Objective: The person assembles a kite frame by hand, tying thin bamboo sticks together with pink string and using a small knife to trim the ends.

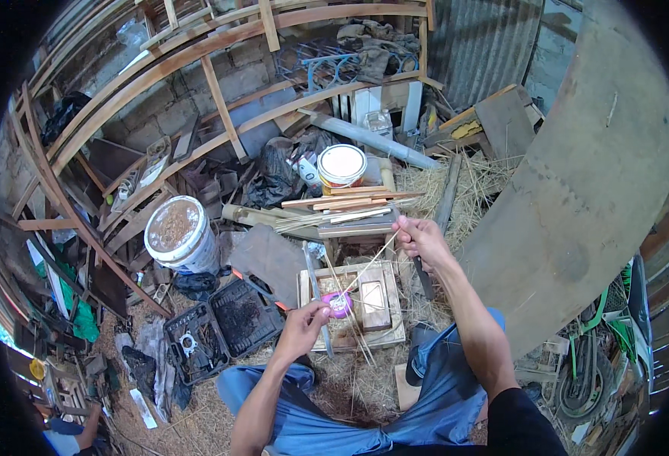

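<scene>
A thin pale strip point(369, 266), like split bamboo or cane, runs slantwise between my hands. Its lower end is pinched by the fingers of my left hand point(304, 330), low and left of the middle. Higher up on the right, my right hand point(424, 242) closes its thumb and fingers on the other end. A dark blade point(424, 280) hangs just under the right hand; whether the palm holds its handle is hidden. Below the strip lies a shallow wooden box point(397, 304) with a purple round container point(338, 305), a small wooden block point(375, 305) and more thin strips.
Wooden slats point(350, 199) and a bundle of thin sticks point(296, 221) lie on a stand ahead. Two lidded buckets, a white one point(179, 235) and a smaller one point(341, 165), stand beyond. An opened tool case point(247, 323) lies left; a large board point(555, 182) leans right.
</scene>
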`<state>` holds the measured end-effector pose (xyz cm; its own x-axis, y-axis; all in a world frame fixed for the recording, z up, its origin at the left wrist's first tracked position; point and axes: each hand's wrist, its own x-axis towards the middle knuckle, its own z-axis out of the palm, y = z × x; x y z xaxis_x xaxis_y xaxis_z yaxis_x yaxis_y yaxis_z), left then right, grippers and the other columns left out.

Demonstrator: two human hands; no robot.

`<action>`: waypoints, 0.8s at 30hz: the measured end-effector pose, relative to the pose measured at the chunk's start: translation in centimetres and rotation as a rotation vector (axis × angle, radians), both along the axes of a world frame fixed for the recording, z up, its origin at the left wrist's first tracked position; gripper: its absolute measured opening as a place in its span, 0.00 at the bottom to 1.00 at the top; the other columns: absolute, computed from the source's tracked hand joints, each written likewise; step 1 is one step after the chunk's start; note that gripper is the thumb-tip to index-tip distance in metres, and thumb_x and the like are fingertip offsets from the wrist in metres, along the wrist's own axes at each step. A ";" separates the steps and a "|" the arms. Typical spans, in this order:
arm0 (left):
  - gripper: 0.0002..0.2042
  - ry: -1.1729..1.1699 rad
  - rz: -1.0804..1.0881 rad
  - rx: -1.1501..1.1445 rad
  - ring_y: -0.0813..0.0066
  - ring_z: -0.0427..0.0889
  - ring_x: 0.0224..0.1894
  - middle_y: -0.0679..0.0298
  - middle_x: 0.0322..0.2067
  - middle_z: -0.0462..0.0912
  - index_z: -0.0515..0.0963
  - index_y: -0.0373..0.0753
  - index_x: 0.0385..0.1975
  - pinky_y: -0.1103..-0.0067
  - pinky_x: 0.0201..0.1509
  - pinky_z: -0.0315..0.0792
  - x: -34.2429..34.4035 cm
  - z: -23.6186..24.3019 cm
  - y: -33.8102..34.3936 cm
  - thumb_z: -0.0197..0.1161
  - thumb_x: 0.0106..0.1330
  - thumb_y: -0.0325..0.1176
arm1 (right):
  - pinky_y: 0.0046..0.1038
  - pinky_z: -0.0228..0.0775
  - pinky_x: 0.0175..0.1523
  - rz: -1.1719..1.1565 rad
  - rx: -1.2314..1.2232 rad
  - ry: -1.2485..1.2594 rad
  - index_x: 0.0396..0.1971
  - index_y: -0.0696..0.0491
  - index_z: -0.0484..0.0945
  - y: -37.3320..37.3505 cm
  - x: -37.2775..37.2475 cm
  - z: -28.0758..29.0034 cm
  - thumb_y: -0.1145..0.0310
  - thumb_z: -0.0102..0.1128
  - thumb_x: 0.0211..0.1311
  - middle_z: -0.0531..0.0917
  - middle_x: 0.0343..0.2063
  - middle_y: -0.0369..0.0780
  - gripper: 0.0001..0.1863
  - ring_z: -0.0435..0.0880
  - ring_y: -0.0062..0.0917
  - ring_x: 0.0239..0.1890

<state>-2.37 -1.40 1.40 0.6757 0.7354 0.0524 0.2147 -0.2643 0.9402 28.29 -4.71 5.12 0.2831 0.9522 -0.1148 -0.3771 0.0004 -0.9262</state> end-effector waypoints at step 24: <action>0.07 0.028 0.084 0.155 0.87 0.64 0.17 0.70 0.15 0.68 0.76 0.33 0.35 0.84 0.20 0.57 0.8 1.3 -0.4 0.55 0.67 0.30 | 0.12 0.49 0.17 -0.012 0.071 -0.158 0.39 0.58 0.73 -1.7 -3.3 1.7 0.62 0.45 0.70 0.71 0.20 0.30 0.14 0.59 0.08 0.15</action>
